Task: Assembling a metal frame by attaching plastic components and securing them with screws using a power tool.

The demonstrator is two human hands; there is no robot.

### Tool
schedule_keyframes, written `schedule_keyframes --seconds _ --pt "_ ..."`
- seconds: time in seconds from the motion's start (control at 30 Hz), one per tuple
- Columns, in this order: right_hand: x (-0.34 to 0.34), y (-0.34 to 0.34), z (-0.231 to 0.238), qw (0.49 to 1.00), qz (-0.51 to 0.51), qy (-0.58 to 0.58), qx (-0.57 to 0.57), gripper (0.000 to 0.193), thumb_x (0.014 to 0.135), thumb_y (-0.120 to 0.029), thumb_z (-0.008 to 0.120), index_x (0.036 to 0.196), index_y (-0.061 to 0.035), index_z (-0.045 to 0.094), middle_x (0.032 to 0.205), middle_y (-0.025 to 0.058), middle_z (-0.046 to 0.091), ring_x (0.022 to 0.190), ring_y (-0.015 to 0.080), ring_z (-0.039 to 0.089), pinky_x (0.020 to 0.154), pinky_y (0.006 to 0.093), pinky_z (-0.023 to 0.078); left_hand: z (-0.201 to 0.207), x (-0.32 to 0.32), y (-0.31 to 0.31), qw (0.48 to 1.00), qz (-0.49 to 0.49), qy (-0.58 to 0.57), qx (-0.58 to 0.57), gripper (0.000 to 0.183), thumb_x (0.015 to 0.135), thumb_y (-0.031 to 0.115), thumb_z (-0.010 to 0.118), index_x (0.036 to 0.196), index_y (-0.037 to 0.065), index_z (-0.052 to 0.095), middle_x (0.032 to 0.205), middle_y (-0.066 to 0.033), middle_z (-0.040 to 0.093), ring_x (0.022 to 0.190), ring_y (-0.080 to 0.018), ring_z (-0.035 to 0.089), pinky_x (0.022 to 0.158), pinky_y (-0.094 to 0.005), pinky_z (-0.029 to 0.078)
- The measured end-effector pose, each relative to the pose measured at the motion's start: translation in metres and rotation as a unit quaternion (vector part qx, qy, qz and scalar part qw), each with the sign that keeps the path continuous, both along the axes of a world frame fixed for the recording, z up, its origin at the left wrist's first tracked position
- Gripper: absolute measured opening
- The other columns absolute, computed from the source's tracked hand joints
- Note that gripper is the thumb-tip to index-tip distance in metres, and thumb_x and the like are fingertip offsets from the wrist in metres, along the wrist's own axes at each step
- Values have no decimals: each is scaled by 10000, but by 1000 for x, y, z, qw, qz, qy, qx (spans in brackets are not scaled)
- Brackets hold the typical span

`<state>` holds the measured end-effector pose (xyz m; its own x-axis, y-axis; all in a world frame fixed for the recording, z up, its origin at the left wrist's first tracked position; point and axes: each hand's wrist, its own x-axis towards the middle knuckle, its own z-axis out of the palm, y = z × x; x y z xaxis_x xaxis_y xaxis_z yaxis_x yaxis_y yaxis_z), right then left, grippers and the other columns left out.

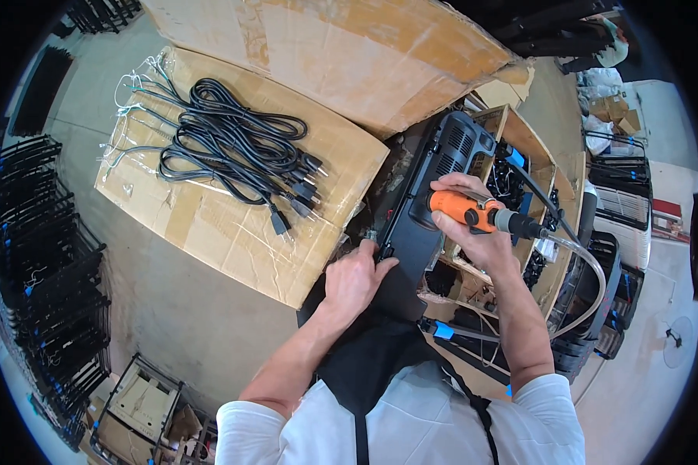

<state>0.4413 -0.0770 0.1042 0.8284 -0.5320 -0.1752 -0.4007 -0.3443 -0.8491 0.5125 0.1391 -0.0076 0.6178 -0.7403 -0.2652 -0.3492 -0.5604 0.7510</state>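
In front of me lies a long black plastic housing [405, 232] with vent slots at its far end. My right hand [473, 225] is wrapped round an orange air screwdriver [456, 208], held over the housing's right side. A clear hose [597, 271] curves from the tool's rear end back toward me. My left hand [353, 277] grips the housing's left edge, thumb on top and fingertips partly hidden beside a small fitting. The screwdriver's tip is hidden by the hand and the housing.
Left of the housing, several black power cords [236, 143] lie on a cardboard box [209, 240]. A large cardboard sheet [326, 54] rises behind. Wooden bins [547, 194] of small black parts stand right. Stacked black frames [39, 256] line the far left; a fan [677, 339] stands far right.
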Motion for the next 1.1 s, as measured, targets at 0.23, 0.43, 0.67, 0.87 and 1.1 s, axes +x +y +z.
schedule_keyframes --seconds 0.23,0.43,0.67,0.87,1.1 --pt "-6 4 -6 1000 -11 -23 10 474 848 -69 815 1285 -39 634 1242 95 707 1139 183 673 1031 337 528 10 16 -18 987 -145 -57 51 357 954 361 723 909 26 608 704 -189 701 668 -379 721 587 -479 570" --pt "-17 1 0 1000 -11 2 9 521 855 -53 810 1324 -32 584 1297 131 689 1219 224 655 1086 383 505 4 4 -16 993 -120 -15 -14 330 953 312 711 872 12 599 658 -209 674 649 -405 703 586 -502 569" --pt "-14 0 4 998 -51 -3 41 511 854 -68 801 1313 -41 578 1281 130 701 1255 242 640 1110 395 490 9 4 -12 994 -105 -4 -12 290 966 274 683 909 10 577 770 -185 715 681 -390 720 584 -495 577" --pt "-13 4 0 999 -38 7 26 523 851 -85 810 1320 -48 581 1284 132 702 1197 224 658 1076 380 505 3 7 -11 992 -122 -10 -12 283 971 270 675 914 9 582 746 -189 709 673 -379 722 576 -481 577" --pt "-12 3 -2 999 -20 19 17 531 849 -99 813 1322 -49 577 1293 138 699 1199 225 657 1074 387 506 4 6 -11 989 -142 -33 -10 280 979 271 672 914 16 579 740 -167 699 667 -368 713 562 -474 571"
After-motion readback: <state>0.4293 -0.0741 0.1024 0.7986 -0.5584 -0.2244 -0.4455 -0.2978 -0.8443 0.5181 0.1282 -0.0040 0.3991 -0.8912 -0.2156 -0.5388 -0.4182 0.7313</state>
